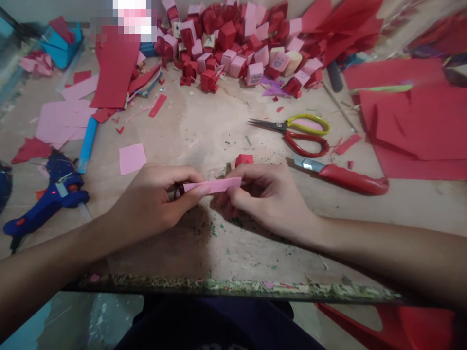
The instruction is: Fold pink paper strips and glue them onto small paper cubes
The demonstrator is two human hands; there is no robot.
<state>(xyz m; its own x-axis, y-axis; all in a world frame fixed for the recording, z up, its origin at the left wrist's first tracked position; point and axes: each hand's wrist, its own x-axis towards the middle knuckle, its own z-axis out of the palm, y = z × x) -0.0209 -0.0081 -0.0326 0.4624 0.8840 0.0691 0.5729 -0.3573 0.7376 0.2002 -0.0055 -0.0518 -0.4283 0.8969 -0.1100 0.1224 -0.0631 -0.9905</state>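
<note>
A folded pink paper strip (pixel 213 185) lies between both hands near the table's front edge. My left hand (pixel 156 199) pinches its left end with thumb and fingers closed. My right hand (pixel 268 194) grips the right end, fingers curled. Just behind the strip, a small red paper piece (pixel 243 159) peeks out above my right hand's fingers. A pink paper square (pixel 132 158) lies on the table to the left of my left hand.
Scissors (pixel 299 131) and a red-handled utility knife (pixel 341 176) lie to the right. A blue glue gun (pixel 51 192) rests at left. A heap of red and pink paper boxes (pixel 237 43) fills the back; red sheets (pixel 412 116) cover the right side.
</note>
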